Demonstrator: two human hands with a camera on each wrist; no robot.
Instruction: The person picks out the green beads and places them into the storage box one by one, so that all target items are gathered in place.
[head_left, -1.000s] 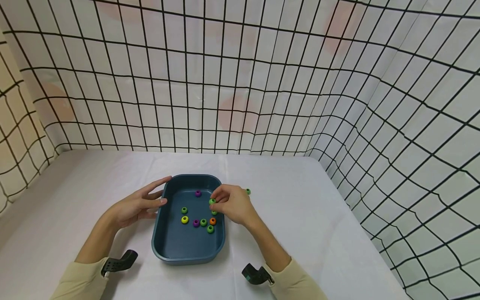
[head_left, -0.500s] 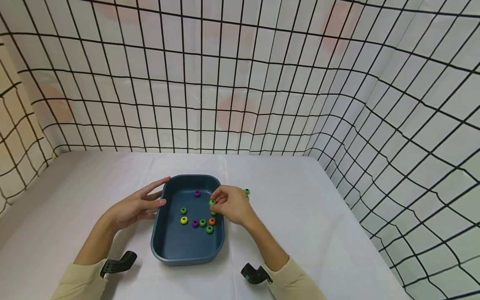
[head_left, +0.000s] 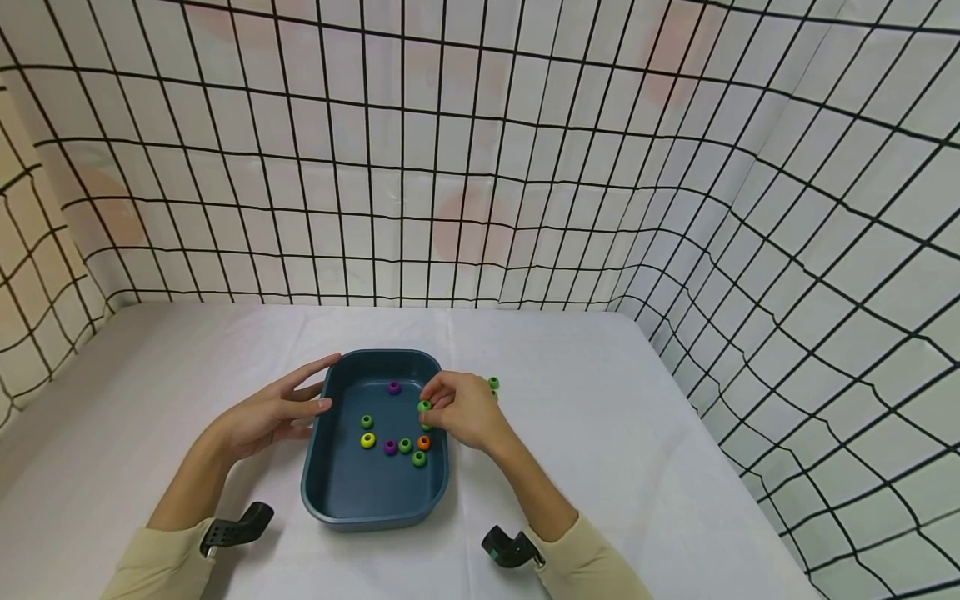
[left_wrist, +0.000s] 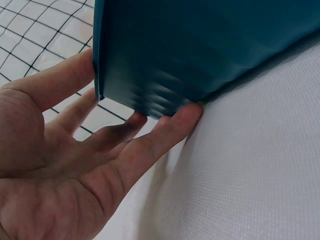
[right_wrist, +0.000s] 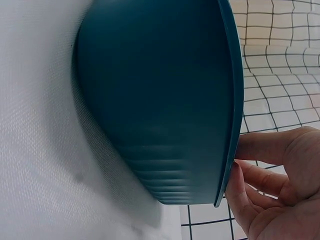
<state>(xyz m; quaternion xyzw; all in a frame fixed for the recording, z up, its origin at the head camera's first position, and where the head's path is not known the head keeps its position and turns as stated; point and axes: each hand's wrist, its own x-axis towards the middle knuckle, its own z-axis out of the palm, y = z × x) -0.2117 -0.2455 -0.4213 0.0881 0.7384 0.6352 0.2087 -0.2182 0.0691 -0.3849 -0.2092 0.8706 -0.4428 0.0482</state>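
Note:
A dark blue tray sits on the white cloth, with several beads on its floor. My left hand rests against the tray's left side, fingers spread and mostly straight; the left wrist view shows fingertips at the outer wall. Over the right rim, my right hand pinches a green bead between thumb and fingers. Just below it lies another green bead, partly covered by the thumb. Nearby are an orange bead, a yellow bead and a purple bead. In the right wrist view, the tray wall hides the beads.
Outside the tray, behind my right hand, a green bead lies on the cloth, and another shows only in part. A black grid net over white sheeting encloses the table's back and sides.
Hardly anything differs. The head view has shifted very slightly, and part of a second green bead shows past the back of my right hand.

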